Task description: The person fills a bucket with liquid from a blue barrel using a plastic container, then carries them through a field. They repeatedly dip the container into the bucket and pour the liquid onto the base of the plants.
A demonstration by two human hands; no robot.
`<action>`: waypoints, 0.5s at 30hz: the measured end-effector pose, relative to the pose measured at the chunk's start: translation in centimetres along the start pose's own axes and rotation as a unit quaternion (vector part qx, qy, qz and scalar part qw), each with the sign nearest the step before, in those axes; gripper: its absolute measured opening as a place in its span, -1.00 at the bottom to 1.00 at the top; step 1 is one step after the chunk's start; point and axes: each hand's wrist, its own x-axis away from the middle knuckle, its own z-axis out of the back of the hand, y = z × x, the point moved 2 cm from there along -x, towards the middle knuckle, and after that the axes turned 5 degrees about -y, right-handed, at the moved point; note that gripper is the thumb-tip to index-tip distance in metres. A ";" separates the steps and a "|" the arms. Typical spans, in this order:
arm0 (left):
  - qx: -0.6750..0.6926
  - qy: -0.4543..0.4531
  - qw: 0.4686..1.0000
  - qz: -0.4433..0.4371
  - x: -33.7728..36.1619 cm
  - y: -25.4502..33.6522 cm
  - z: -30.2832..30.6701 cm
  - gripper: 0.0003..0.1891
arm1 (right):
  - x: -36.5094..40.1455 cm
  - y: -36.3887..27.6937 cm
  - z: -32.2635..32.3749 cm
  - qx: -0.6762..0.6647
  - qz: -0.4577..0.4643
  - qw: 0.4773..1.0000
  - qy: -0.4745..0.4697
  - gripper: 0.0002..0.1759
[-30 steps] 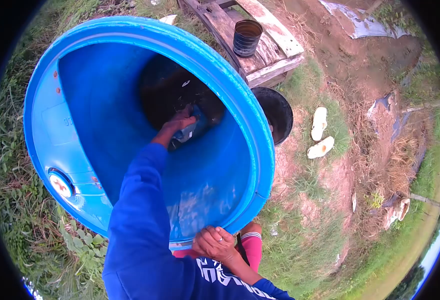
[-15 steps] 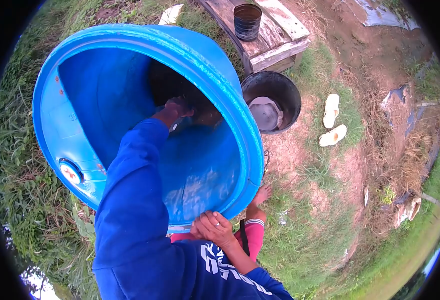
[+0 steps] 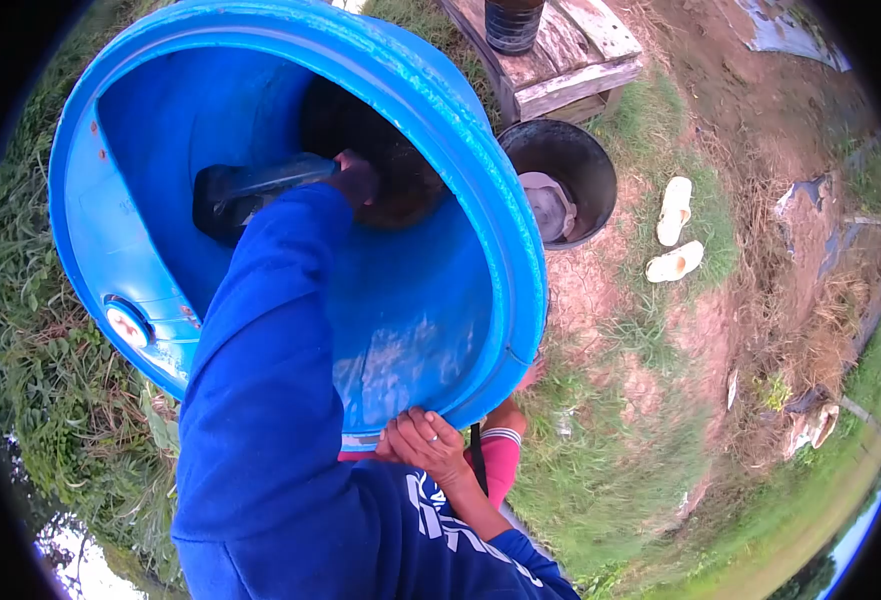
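Observation:
A large blue plastic drum [image 3: 390, 390], its top partly cut away, is tilted toward me. Deep in its opening, my left hand [image 3: 356, 178] is closed on the end of a dark, see-through plastic container [image 3: 260, 185], which points left across the drum's inside wall. The fingers are partly lost in shadow, near the dark bottom of the drum. My right hand [image 3: 425, 443], with a ring on one finger, grips the near rim of the drum. A round white-and-red plug [image 3: 127, 325] sits in the remaining part of the drum's top.
Right beside the drum stands a black bucket [image 3: 600, 195] with a pale round thing [image 3: 548, 205] inside. Behind it, a wooden bench [image 3: 580, 85] carries a dark can [image 3: 512, 25]. Two cream clogs [image 3: 674, 262] lie on the grass. Weeds [image 3: 50, 420] grow along the left.
My left hand has come slightly up inside the drum, and the dark container now shows, swung out to the left. My right hand stays on the rim. The whole view has shifted a little.

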 end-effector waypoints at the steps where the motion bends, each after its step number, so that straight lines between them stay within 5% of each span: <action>1: 0.159 0.074 0.984 -0.039 -2.9 -1.9 -3.6 -0.52 | 0.1 0.0 0.0 0.003 -0.001 1.000 -0.002 -0.85; 3: 0.449 0.184 0.855 -0.183 -8.0 -5.4 -10.4 -0.54 | 0.1 -0.1 0.0 0.007 0.000 1.000 -0.008 -0.84; 5: 0.059 0.014 0.997 0.039 -3.2 0.3 -2.6 -0.56 | 0.0 -0.1 0.2 0.019 -0.003 1.000 -0.021 -0.84; 6: -0.142 -0.107 0.981 0.080 0.1 3.7 2.2 -0.57 | 0.0 -0.1 0.2 0.020 0.001 1.000 -0.024 -0.84; 9: -0.080 -0.056 0.990 0.101 -5.6 1.8 -2.6 -0.57 | 0.1 -0.1 0.3 0.021 0.016 0.999 -0.022 -0.84; 15: -0.022 -0.057 0.991 0.119 -1.9 3.1 0.6 -0.47 | -0.1 -0.4 0.5 0.029 0.008 0.999 -0.036 -0.84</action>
